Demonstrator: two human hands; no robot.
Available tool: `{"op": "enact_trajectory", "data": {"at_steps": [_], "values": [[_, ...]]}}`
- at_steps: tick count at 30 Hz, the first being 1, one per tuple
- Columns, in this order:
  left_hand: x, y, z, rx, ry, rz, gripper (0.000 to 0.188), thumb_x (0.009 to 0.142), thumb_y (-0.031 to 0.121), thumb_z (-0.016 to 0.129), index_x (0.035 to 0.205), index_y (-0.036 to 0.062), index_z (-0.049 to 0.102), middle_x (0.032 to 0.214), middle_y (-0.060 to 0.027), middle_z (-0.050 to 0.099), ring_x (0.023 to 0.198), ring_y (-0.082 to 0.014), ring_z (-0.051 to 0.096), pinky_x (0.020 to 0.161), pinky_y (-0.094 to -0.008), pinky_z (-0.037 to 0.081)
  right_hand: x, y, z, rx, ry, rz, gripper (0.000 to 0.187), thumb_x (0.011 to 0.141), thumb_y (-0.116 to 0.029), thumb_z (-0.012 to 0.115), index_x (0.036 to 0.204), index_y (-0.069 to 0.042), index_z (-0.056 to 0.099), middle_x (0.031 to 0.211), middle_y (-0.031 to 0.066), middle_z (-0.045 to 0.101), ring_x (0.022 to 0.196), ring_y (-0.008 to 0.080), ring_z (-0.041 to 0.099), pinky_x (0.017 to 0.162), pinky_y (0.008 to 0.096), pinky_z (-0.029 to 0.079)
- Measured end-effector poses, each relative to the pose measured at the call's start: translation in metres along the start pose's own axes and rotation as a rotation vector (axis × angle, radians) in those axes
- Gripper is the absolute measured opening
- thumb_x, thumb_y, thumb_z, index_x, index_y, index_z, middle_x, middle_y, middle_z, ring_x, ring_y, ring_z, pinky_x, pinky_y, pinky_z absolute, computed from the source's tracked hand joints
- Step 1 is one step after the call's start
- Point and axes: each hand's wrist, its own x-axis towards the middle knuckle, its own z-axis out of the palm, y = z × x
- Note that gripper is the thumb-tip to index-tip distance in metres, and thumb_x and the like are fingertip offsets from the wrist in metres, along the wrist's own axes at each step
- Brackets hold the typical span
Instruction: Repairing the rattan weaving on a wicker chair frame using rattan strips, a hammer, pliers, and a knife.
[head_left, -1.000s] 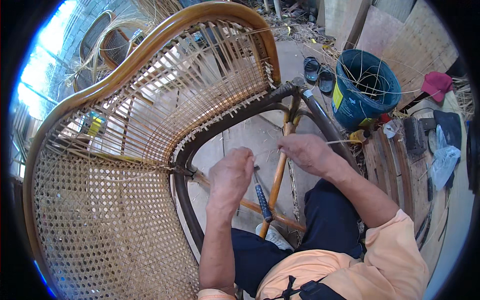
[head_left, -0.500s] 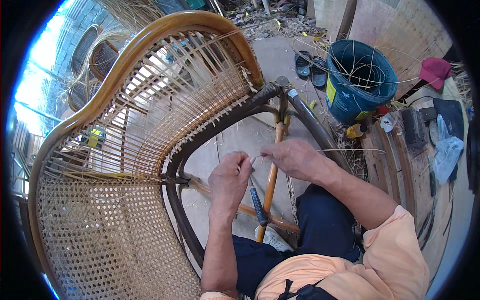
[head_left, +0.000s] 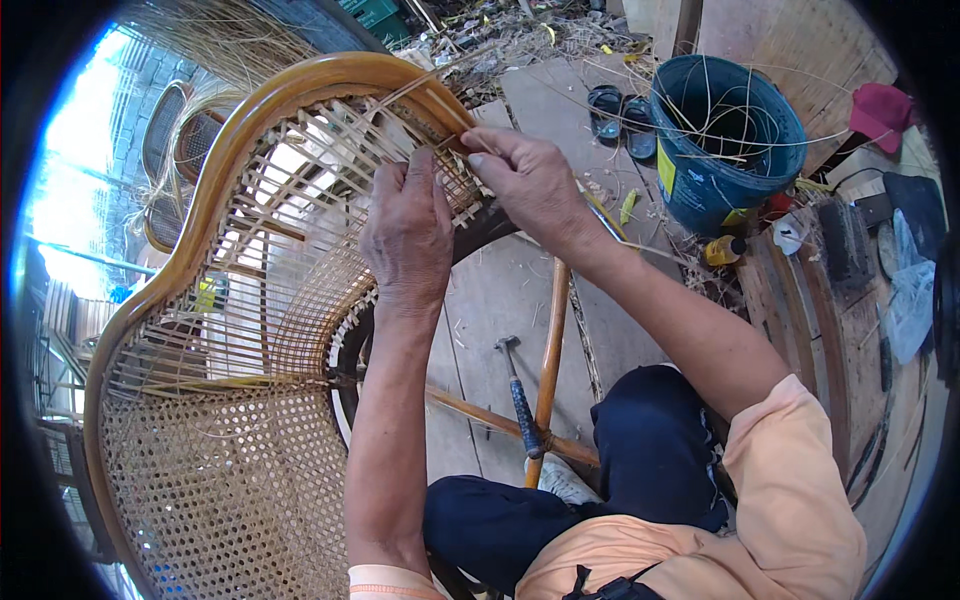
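A rattan chair frame [head_left: 205, 190] leans across the left side, its upper panel strung with open cane strands [head_left: 300, 190] and its lower panel closely woven cane [head_left: 230, 480]. My left hand [head_left: 408, 235] is at the upper right of the open strands, fingers closed together; whatever they pinch is hidden. Just right of it, beside the curved rim, my right hand [head_left: 530, 185] pinches a thin cane strip [head_left: 650, 247], whose tail runs out behind the wrist. Below my hands, a hammer [head_left: 522, 405] with a dark blue grip rests against the rattan leg and crossbar.
A blue bucket [head_left: 730, 140] with loose cane strands stands at the upper right, beside dark sandals [head_left: 622, 122]. Farther right are a wooden bench [head_left: 815, 290], a small yellow bottle [head_left: 724, 250], a plastic bag [head_left: 908, 300] and a red cap [head_left: 880, 115].
Both hands have moved up and away from me, from above the floor to the chair's upper weave. The cane strip's tail has shifted along with the right hand.
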Motion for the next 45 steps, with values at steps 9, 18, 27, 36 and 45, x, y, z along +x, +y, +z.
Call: {"op": "enact_trajectory", "data": {"at_steps": [9,18,27,36,45], "values": [[0.011,0.002,0.012,0.053,-0.012,-0.012,0.020,0.083,0.016,0.062,0.103,0.0144,0.062,0.086,-0.0070,0.057,0.074,-0.0248,0.061,0.061,-0.0371,0.048,0.000,0.007,0.006,-0.096,-0.017,-0.042,0.029,0.087,-0.018,0.050,0.111,-0.003,0.058,0.097,0.0193,0.064,0.089,0.0342,0.063,0.077,0.0383,0.050],[0.019,-0.003,0.014,0.091,0.011,0.097,0.007,0.084,0.016,0.059,0.090,0.0132,0.059,0.082,-0.0068,0.054,0.070,-0.0269,0.059,0.055,-0.0393,0.048,0.004,0.014,0.007,-0.044,-0.016,-0.120,0.028,0.086,-0.016,0.052,0.109,-0.002,0.059,0.097,0.0171,0.065,0.089,0.0313,0.064,0.078,0.0368,0.049],[0.016,0.001,0.013,0.000,-0.006,0.076,0.011,0.084,0.017,0.061,0.095,0.0165,0.059,0.083,-0.0067,0.054,0.071,-0.0273,0.060,0.056,-0.0401,0.047,0.006,0.012,0.000,0.101,-0.117,0.027,0.023,0.090,-0.016,0.056,0.104,0.001,0.061,0.079,-0.0004,0.061,0.071,0.0047,0.052,0.065,0.0219,0.046],[0.023,-0.002,0.003,0.100,-0.105,0.117,0.011,0.088,0.023,0.057,0.098,0.0179,0.060,0.080,-0.0063,0.058,0.066,-0.0286,0.062,0.057,-0.0427,0.047,0.001,-0.009,-0.032,0.043,0.034,0.111,0.028,0.094,-0.023,0.049,0.102,0.001,0.061,0.072,-0.0013,0.055,0.066,0.0050,0.049,0.059,0.0229,0.043],[0.008,0.023,-0.020,-0.594,-0.144,-0.312,0.022,0.094,0.022,0.051,0.105,0.0041,0.056,0.087,-0.0081,0.063,0.078,-0.0177,0.062,0.068,-0.0297,0.049,-0.022,-0.009,-0.022,-0.034,-0.360,0.025,0.020,0.094,-0.021,0.047,0.104,-0.006,0.057,0.073,0.0068,0.060,0.068,0.0153,0.061,0.064,0.0316,0.048]]}}
